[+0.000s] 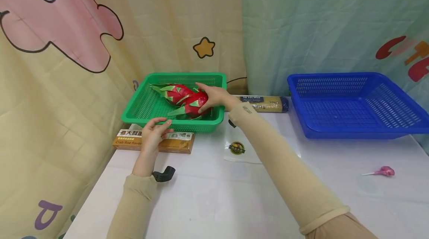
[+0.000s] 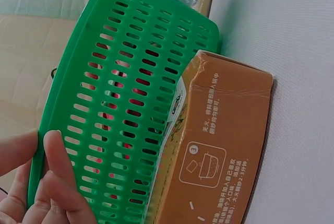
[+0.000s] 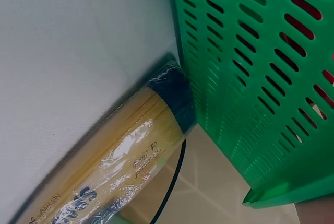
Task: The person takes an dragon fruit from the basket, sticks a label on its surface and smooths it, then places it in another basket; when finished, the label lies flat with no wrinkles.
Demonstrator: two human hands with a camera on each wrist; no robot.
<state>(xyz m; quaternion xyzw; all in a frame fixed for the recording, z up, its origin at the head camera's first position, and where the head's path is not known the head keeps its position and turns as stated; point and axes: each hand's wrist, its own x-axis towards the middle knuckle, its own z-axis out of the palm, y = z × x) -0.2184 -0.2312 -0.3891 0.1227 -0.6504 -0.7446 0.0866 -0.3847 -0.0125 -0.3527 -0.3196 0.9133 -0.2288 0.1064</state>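
Two red dragon fruits with green scales lie in the green basket (image 1: 147, 121) at the back left. My right hand (image 1: 216, 96) reaches over the basket's right side, thumb and fingers curved round the nearer dragon fruit (image 1: 194, 108). The other dragon fruit (image 1: 172, 93) lies just behind it. At the basket's front rim, my left hand (image 1: 154, 134) pinches the edge; the left wrist view shows fingers (image 2: 60, 156) on both sides of the rim. Below that hand is an orange-brown box (image 1: 174, 146), labelled crab roe flavor. The right wrist view shows the basket's slotted wall (image 3: 250, 78), not the hand.
A pasta packet (image 1: 268, 104) lies right of the green basket. Nearer is a clear plastic bag with a round logo (image 1: 237, 148). A blue basket (image 1: 335, 133) stands at right, with a pink lollipop (image 1: 387, 171) in front. A black bent piece (image 1: 165, 174) is by my left wrist.
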